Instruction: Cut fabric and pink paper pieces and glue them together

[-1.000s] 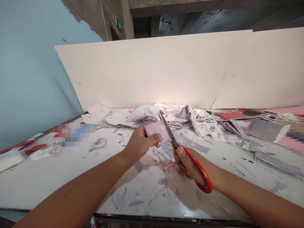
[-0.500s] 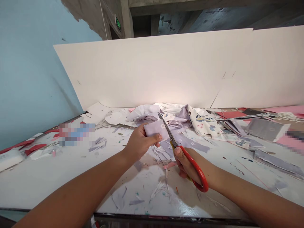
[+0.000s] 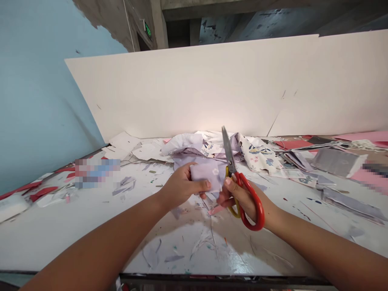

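My left hand (image 3: 184, 184) pinches a small lavender piece of fabric (image 3: 214, 171) with a white flower print, thumb across its front. My right hand (image 3: 242, 196) grips scissors (image 3: 253, 210) with one red and one yellow handle loop. Their blades point up and away, close together, just right of the lavender piece. The fingertips of my right hand are near the piece's lower right corner; whether they touch it I cannot tell. Behind my hands lies a crumpled heap of lavender and white floral fabric (image 3: 257, 155).
Thin offcuts (image 3: 174, 258) are scattered over the white table (image 3: 75, 226). Grey-lavender strips (image 3: 353, 204) and a folded grey piece (image 3: 338, 161) lie at right. Red scraps (image 3: 42, 192) and white scraps (image 3: 151, 149) lie at left. A tall white board (image 3: 188, 89) stands along the back.
The scissors have come off the lavender piece's right edge and tipped more upright, their blades now nearly together. The piece has shifted slightly right and down in my left hand.
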`<action>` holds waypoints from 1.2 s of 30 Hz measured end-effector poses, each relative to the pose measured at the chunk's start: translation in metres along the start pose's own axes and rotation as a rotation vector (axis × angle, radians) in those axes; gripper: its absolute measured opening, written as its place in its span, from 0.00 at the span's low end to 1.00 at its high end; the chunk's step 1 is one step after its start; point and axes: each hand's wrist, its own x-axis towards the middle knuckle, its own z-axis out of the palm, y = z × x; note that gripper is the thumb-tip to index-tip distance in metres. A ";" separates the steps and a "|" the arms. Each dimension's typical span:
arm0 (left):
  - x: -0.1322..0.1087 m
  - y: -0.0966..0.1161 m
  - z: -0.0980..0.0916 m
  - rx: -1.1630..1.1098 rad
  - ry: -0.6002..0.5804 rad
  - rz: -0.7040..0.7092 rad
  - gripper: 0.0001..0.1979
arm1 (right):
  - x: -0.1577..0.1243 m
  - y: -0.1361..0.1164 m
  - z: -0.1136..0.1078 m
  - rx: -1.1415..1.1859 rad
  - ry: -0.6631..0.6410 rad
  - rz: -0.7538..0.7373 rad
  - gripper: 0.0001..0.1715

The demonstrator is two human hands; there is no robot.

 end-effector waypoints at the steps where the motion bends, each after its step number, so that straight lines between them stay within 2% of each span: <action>1: -0.001 -0.001 0.001 0.000 -0.045 -0.030 0.15 | 0.001 -0.001 -0.001 0.030 0.031 -0.021 0.21; 5: -0.005 -0.007 0.006 0.034 -0.156 -0.113 0.18 | 0.005 -0.001 -0.005 0.057 0.166 -0.117 0.18; 10: -0.005 -0.012 0.009 0.026 -0.187 -0.092 0.14 | 0.003 -0.003 -0.007 -0.034 0.232 -0.100 0.17; 16: -0.004 -0.012 0.009 0.114 -0.033 -0.128 0.14 | 0.002 -0.007 -0.005 -0.065 0.306 -0.117 0.17; 19: -0.002 -0.013 0.008 0.165 0.063 -0.110 0.14 | 0.002 -0.006 -0.003 0.013 0.242 -0.083 0.16; 22: 0.001 -0.016 0.007 0.177 0.131 -0.058 0.15 | 0.002 -0.005 0.002 0.099 0.150 0.032 0.17; 24: 0.002 -0.018 0.006 0.174 0.132 -0.058 0.15 | 0.002 -0.006 0.004 0.077 0.140 0.072 0.16; 28: 0.003 -0.019 0.005 0.151 0.091 -0.097 0.14 | 0.006 -0.007 0.003 -0.108 0.233 0.104 0.14; 30: 0.004 -0.019 0.004 0.136 0.089 -0.099 0.13 | 0.008 -0.006 0.001 -0.130 0.261 0.104 0.14; 36: 0.006 -0.019 0.002 0.110 0.143 -0.076 0.13 | 0.013 0.003 -0.003 0.083 0.225 0.056 0.16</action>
